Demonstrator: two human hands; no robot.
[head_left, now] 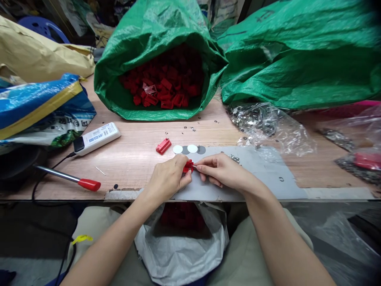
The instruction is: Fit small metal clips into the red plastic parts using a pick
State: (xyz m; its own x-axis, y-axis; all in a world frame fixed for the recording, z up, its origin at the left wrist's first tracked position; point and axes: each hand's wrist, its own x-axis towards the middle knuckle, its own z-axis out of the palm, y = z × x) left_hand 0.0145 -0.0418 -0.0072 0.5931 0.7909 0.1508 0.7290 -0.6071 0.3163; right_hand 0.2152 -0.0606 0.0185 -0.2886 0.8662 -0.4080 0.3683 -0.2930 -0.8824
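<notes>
My left hand [169,176] pinches a small red plastic part [188,166] between thumb and fingers, just over the grey sheet [256,167] on the table. From the other side my right hand [222,171] reaches in, thumb and fingertips closed on a thin metal piece [195,167] whose tip touches the red part. Its exact kind is too small to make out. A second red plastic part [163,145] lies on the wood behind my left hand. Beyond both hands, pale and grey round discs [192,149] sit in a row. Tiny metal bits [234,158] lie behind my right hand.
A green sack [154,115] lies open with many red parts inside; another green sack [297,71] is at right. Clear bags hold metal pieces [256,119]. At left are a white power strip-like box [98,138] and a red-handled lever [89,184]. A white sack [181,258] hangs below the table edge.
</notes>
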